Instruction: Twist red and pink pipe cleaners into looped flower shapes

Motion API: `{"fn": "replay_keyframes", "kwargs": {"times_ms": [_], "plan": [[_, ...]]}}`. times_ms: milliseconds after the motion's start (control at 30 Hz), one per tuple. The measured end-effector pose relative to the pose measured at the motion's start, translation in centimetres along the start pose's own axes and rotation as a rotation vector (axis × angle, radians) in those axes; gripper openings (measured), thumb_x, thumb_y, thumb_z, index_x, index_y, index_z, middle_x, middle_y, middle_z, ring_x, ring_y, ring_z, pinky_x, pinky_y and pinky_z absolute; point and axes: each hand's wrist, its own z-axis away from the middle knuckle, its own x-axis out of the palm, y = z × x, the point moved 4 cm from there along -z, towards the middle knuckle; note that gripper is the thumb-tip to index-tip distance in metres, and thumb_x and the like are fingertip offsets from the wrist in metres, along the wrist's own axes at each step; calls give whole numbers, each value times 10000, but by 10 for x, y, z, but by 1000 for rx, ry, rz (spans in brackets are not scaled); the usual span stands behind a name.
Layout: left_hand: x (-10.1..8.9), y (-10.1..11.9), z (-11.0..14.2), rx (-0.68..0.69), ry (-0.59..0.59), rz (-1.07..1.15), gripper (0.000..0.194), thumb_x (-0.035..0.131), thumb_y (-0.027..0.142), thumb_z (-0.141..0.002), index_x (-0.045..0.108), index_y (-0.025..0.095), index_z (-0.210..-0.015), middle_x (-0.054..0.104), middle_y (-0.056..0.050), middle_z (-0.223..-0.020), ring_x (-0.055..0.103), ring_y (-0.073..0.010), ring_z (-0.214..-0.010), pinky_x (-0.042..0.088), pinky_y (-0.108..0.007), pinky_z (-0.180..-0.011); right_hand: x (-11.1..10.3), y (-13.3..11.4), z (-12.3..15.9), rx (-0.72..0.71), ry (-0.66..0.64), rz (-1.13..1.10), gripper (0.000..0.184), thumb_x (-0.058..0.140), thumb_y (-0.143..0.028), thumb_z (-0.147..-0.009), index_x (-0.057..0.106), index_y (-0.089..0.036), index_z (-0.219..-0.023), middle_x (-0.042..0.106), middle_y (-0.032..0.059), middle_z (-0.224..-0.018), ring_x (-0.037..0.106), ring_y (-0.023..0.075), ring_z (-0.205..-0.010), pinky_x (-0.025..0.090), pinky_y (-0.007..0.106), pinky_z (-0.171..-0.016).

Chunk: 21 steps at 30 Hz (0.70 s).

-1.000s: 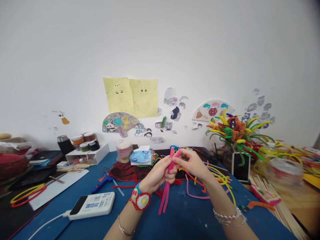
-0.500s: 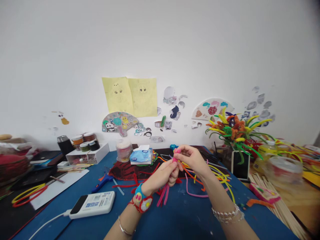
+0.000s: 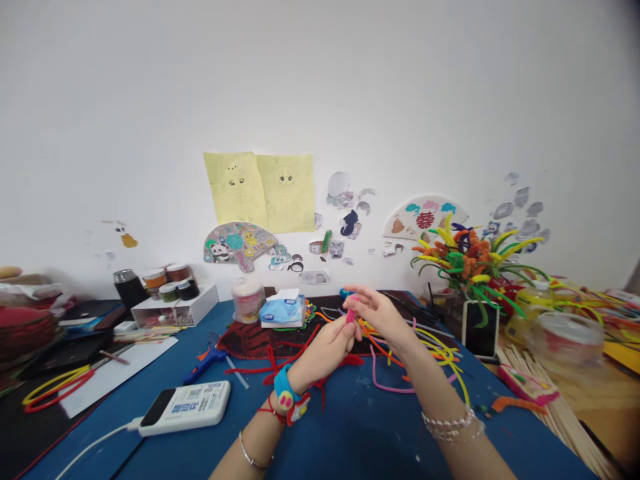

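Your left hand is clamped on a pink pipe cleaner, its end showing above the fingertips, over the blue tabletop; your right hand sits just beside that end, fingers loosely parted, any contact hidden; keep your pinch close to the end for firm control.
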Motion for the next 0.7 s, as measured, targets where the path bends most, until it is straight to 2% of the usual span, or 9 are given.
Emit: {"fn": "replay_keyframes", "kwargs": {"times_ms": [100,200,300,367,467,533,600,700], "plan": [[0,-3,-1,-10,-24,3,328,268,402,-870,452,151,-765,331,55,-523,268,-64,-446,241,-202,-451,1,8,1,106,-87,-82,278,581,-380,-738,624,-142,-876,618,34,-752,501,68,-458,411,218,-462],[1,-1,0,9,-26,-39,333,257,391,-873,463,154,-762,326,55,-512,275,-71,-445,250,-206,-460,1,13,1,154,-46,-221,269,608,-384,-714,634,-139,-822,615,32,-709,502,84,-455,388,218,-414],[6,6,2,85,-63,-171,305,320,359,-864,504,147,-746,396,28,-578,346,-80,-527,288,-206,-527,-2,14,-1,145,4,-387,256,589,-405,-728,633,-153,-737,501,-31,-494,487,90,-468,420,218,-473],[9,7,3,100,-77,-190,299,334,350,-862,519,145,-748,412,22,-600,361,-81,-553,296,-204,-546,-8,11,-3,94,44,-437,234,589,-391,-737,636,-163,-710,433,-53,-437,494,86,-508,439,212,-553],[6,0,0,42,-29,-54,318,281,376,-875,490,153,-787,343,49,-533,299,-69,-467,263,-196,-472,-16,4,-2,63,68,-417,265,576,-409,-746,658,-166,-813,590,3,-638,553,98,-652,451,224,-662],[3,-6,-2,2,-23,44,314,269,402,-873,458,159,-810,306,65,-505,258,-64,-419,229,-193,-421,-15,2,0,84,7,-350,334,584,-430,-731,650,-160,-916,637,47,-797,576,125,-738,450,261,-727],[0,-7,-3,-16,-38,100,311,276,423,-867,438,163,-819,295,72,-497,242,-60,-401,214,-188,-398,-12,2,1,111,-59,-238,361,621,-414,-700,648,-148,-942,650,60,-806,586,146,-743,447,294,-747],[-4,-4,-2,-14,-52,90,320,289,432,-863,442,156,-812,311,66,-514,259,-57,-421,228,-182,-413,-10,1,1,102,-8,-84,286,648,-383,-675,676,-140,-824,660,51,-730,587,148,-688,455,303,-721]]}}
